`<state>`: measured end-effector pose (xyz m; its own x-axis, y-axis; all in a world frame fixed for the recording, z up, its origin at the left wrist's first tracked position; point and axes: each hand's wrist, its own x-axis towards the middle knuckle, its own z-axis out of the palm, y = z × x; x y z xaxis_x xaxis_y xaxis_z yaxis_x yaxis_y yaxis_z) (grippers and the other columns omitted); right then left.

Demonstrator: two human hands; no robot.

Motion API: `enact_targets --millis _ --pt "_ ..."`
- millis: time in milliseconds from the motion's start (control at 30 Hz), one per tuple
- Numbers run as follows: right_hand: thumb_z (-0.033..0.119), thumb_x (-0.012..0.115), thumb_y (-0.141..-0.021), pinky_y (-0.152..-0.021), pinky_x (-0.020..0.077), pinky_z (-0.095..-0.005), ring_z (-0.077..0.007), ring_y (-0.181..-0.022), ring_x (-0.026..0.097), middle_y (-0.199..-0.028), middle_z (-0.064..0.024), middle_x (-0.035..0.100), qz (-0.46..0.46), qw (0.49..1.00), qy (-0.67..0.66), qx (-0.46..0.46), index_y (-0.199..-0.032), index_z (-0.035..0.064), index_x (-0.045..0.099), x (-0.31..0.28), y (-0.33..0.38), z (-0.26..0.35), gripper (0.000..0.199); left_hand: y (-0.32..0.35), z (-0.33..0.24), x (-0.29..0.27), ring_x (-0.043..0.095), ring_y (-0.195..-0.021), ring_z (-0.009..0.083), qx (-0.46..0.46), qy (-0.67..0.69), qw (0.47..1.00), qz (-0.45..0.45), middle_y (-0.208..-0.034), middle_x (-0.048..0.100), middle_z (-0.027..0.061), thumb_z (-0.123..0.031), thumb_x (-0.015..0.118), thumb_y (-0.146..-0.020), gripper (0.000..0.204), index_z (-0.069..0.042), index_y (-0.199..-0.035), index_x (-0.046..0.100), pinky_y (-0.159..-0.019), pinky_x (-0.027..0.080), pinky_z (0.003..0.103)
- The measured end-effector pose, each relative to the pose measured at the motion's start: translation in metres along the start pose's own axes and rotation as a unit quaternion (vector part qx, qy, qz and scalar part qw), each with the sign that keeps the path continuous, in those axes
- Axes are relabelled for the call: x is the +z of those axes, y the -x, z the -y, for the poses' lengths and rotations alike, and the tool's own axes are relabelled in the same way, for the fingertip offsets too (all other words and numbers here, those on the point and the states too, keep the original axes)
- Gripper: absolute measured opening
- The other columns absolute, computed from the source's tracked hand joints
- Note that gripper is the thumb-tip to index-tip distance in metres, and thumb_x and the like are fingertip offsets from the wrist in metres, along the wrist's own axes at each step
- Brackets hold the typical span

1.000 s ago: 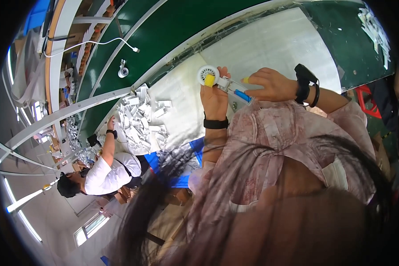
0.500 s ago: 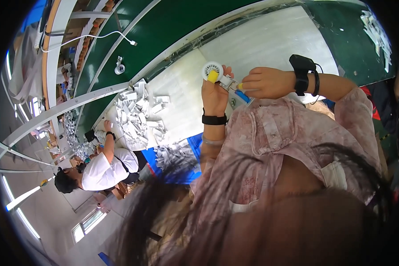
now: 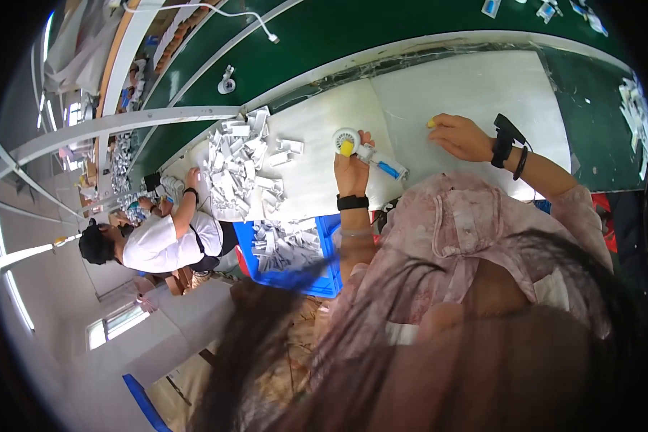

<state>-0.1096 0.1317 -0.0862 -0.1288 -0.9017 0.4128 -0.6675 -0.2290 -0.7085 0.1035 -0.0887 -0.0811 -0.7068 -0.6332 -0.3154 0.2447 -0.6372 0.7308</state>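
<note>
Left hand (image 3: 351, 167) is closing around a small fan (image 3: 347, 140): round white head, yellow hub, white handle with a blue section sticking out toward the right. It's holding the fan just above the white surface (image 3: 475, 83), near the middle. Fingers are wrapping the neck; black band on that wrist.

Right hand (image 3: 459, 135) is well apart from the fan, resting on the surface further right, fingers curling and pinching a small yellow piece (image 3: 431, 124) at the tips. Black watch on that wrist.

Containers: blue plastic bin (image 3: 295, 252) is sitting below the near edge of the surface, left of the left forearm, and is holding a loose heap of white parts; exact shape too small to tell. A bigger pile of white parts (image 3: 234, 162), flat and boxy, is lying on the surface's left end, a few strays spilling toward the fan.

Surface looks matte white, smooth, in two panels with a seam between them. Green belt (image 3: 338, 29) is running along the far edge, smooth, with a white cable and a small round white piece on it. More white bits are lying at the far right edge on green.

Another person in a white shirt (image 3: 158, 241) is working at the left end, one hand reaching to the pile.
</note>
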Motion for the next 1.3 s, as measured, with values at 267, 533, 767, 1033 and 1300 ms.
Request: enact_targets --millis 267,533,767,1033,1300 --pt "0.004 0.057 -0.077 -0.081 0.0464 -0.0404 -0.0318 -0.098 0.054 -0.109 -0.0131 0.052 0.163 0.986 0.032 0.0 -0.113 0.0058 0.055 0.059 -0.072 -0.032 0.037 0.008 -0.001 -0.125 0.058 -0.105 0.0272 0.059 0.06 0.994 -0.063 -0.114 0.059 0.014 -0.031 0.066 -0.083 0.048 0.0 -0.117 0.053 -0.093 0.046 0.042" --pt "0.014 0.059 -0.078 -0.08 0.0474 -0.0415 -0.0285 -0.096 0.057 -0.103 -0.0078 0.058 0.218 0.97 0.082 -0.073 -0.106 0.0104 0.059 0.164 -0.202 -0.036 0.029 0.004 0.002 -0.13 0.056 -0.108 0.0268 0.074 0.105 0.992 -0.013 -0.115 0.058 0.0142 -0.03 0.068 -0.083 0.053 0.0 -0.123 0.05 -0.092 0.047 0.039" --pt "0.014 0.057 -0.078 -0.082 0.0413 -0.0316 -0.0196 -0.105 0.051 -0.103 -0.0019 0.057 0.19 0.933 0.122 -0.281 -0.103 0.0123 0.06 0.247 -0.271 -0.027 0.025 0.008 0.007 -0.132 0.055 -0.11 0.0254 0.08 0.092 0.991 -0.048 -0.121 0.056 0.0117 -0.039 0.068 -0.081 0.063 -0.003 -0.129 0.046 -0.098 0.043 0.038" --pt "0.021 0.066 -0.074 -0.079 0.0421 -0.0353 -0.0215 -0.095 0.051 -0.087 -0.0027 0.055 0.23 0.941 0.134 -0.208 -0.079 0.0107 0.058 0.225 -0.258 -0.049 0.014 0.013 0.012 -0.15 0.052 -0.119 0.0273 0.065 0.11 0.99 -0.067 -0.128 0.053 0.0136 -0.037 0.068 -0.08 0.066 -0.005 -0.132 0.043 -0.101 0.042 0.04" --pt "0.021 0.055 -0.095 -0.064 0.0518 -0.0246 -0.01 -0.071 0.061 -0.08 -0.0043 0.06 0.076 0.857 -0.383 0.336 -0.091 0.0024 0.054 0.096 -0.087 -0.07 0.019 0.006 0.003 -0.146 0.053 -0.113 0.0245 0.052 0.108 0.992 -0.026 -0.125 0.054 0.0131 -0.036 0.068 -0.081 0.062 -0.004 -0.129 0.046 -0.097 0.043 0.036"
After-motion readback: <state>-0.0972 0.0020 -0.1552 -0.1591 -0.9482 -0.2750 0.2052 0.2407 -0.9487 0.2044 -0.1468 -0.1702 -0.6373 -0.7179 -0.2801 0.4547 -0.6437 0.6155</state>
